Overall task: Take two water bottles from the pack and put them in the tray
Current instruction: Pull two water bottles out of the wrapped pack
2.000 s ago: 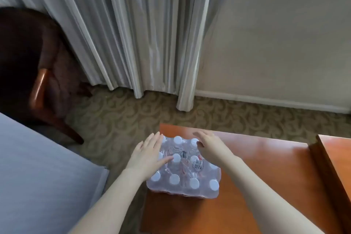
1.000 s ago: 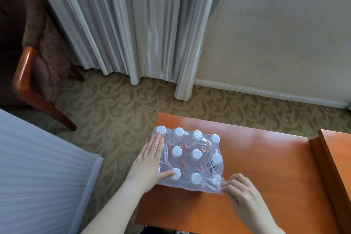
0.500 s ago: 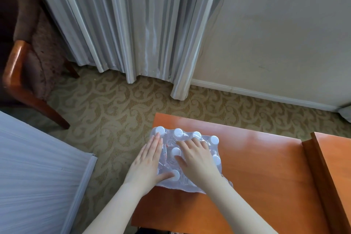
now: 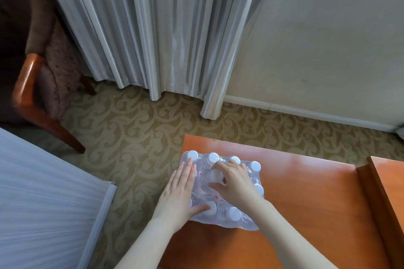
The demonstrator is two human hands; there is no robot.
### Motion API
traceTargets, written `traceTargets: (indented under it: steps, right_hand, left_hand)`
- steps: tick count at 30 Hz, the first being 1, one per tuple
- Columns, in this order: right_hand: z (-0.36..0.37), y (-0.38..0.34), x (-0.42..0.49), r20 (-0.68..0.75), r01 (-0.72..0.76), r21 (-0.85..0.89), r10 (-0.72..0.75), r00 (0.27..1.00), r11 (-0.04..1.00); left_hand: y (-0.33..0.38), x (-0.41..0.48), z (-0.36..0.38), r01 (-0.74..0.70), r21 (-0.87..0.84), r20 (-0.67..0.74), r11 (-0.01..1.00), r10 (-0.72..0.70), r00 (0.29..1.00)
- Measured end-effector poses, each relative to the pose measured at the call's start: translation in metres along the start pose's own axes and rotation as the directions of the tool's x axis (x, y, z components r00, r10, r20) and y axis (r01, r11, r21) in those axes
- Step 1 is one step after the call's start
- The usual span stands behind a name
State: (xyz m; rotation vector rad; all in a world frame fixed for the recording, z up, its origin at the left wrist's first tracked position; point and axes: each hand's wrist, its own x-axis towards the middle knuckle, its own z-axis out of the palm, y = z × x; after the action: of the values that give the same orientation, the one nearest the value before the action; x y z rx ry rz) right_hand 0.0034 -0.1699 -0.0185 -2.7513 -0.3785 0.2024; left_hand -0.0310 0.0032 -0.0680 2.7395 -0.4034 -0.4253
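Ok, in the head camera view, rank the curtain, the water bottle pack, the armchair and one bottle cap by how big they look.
1. curtain
2. armchair, partly cut off by the frame
3. water bottle pack, partly under the hands
4. bottle cap

Apparent size only; the pack sits nearer the camera.

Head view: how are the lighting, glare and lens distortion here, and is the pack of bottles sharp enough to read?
Head view: soft daylight through the curtain, no hard shadows; a mild sheen on the table; wide-angle bowing slants the curtain folds near the edges; the pack is fairly sharp, but its clear wrap glints and both the left hand and right hand cover the middle, so no label can be read.
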Motion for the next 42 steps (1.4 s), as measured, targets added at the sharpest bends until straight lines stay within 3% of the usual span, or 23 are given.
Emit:
traceTargets:
  steps: [8, 10, 13, 20, 26, 29, 33, 36, 38, 40, 42]
  right_hand:
    - [-0.116, -0.024, -0.028, -0.194, 0.047, 0.237, 0.000, 0.981, 0.970]
    - [-0.132, -0.029, -0.031, -0.190, 0.057, 0.207, -0.017, 0.982, 0.977]
    - [-0.143, -0.038, -0.031, -0.179, 0.077, 0.166, -0.047, 0.983, 0.983]
    - [-0.166, -0.057, -0.031, -0.194, 0.117, 0.186, -0.081, 0.978, 0.975]
    - [-0.165, -0.065, -0.025, -0.237, 0.137, 0.309, -0.064, 0.969, 0.941]
    - [-0.147, -0.062, -0.029, -0.317, 0.162, 0.462, -0.008, 0.948, 0.872]
    - [-0.109, -0.038, -0.038, -0.356, 0.084, 0.763, 0.309, 0.882, 0.641]
    - [-0.074, -0.007, -0.039, -0.316, -0.111, 0.579, 0.348, 0.883, 0.808]
    - [-0.049, 0.013, -0.036, -0.117, -0.208, 0.314, 0.255, 0.960, 0.926]
    - [-0.029, 0.025, -0.032, 0.116, -0.169, -0.049, 0.173, 0.978, 0.984]
    - [-0.020, 0.030, -0.026, 0.240, -0.038, -0.339, 0.126, 0.963, 0.940]
  left_hand:
    - [0.012, 0.000, -0.020, 0.047, -0.152, 0.091, 0.987, -0.034, 0.995]
    - [0.024, 0.004, -0.045, 0.064, -0.369, 0.096, 0.927, -0.031, 0.995]
    - [0.049, 0.010, -0.094, 0.003, -0.656, 0.014, 0.755, 0.008, 1.000]
    - [0.096, 0.015, -0.156, -0.207, -0.693, -0.157, 0.691, 0.135, 0.978]
    - [0.095, 0.008, -0.159, -0.268, -0.776, -0.276, 0.571, 0.074, 0.958]
    - [0.093, 0.008, -0.158, -0.252, -0.783, -0.289, 0.569, 0.025, 0.957]
    - [0.080, 0.011, -0.162, -0.214, -0.793, -0.291, 0.570, -0.046, 0.956]
    - [0.067, 0.013, -0.168, -0.210, -0.821, -0.303, 0.531, -0.093, 0.948]
    - [0.062, 0.014, -0.173, -0.227, -0.819, -0.326, 0.527, -0.101, 0.940]
    - [0.058, 0.014, -0.177, -0.240, -0.826, -0.337, 0.510, -0.104, 0.936]
    - [0.055, 0.015, -0.181, -0.257, -0.832, -0.345, 0.492, -0.095, 0.934]
